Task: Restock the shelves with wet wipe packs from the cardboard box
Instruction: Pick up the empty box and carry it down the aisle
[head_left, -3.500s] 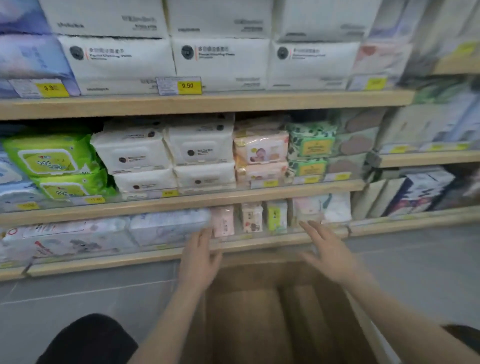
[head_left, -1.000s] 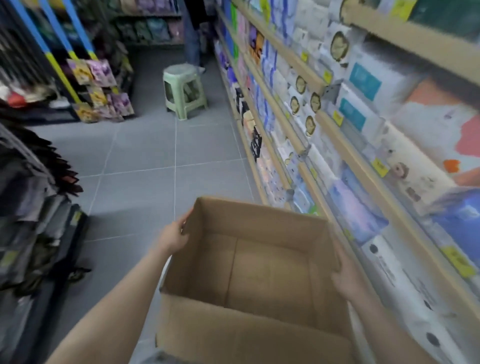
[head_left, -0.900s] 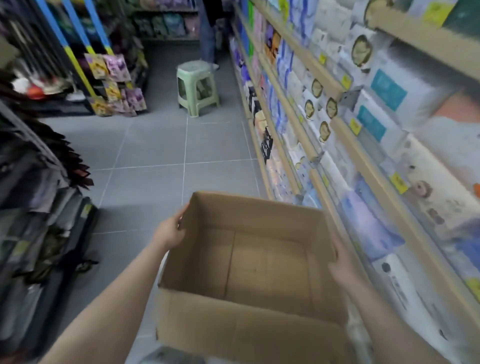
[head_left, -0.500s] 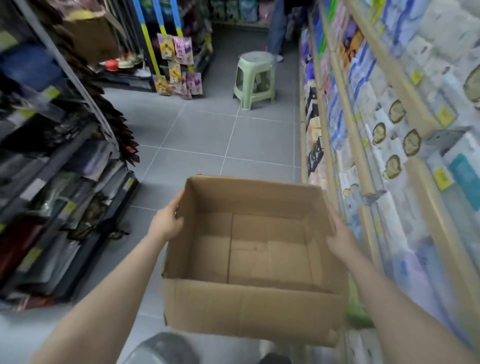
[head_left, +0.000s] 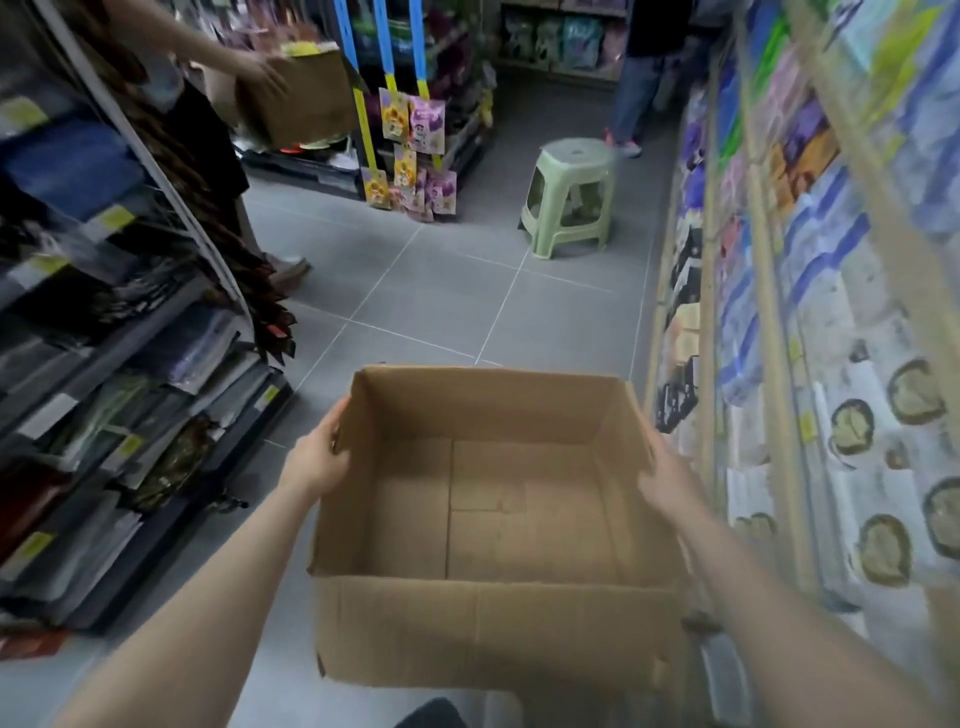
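That open brown cardboard box (head_left: 498, 525) looks matt and papery, the pale green plastic stool (head_left: 569, 200) smooth, the grey tiled floor (head_left: 441, 291) matt.

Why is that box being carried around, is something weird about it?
The cardboard box is empty: only its bare bottom shows, no wipe packs. The left hand and right hand hold its sides. Ahead, a green stool stands in the aisle.

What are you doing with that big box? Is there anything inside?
A person is carrying a cardboard box down a shop aisle, left hand on one side wall and right hand on the other. The box is empty. Shelves full of packs run along the right, and a green stool stands on the floor ahead.
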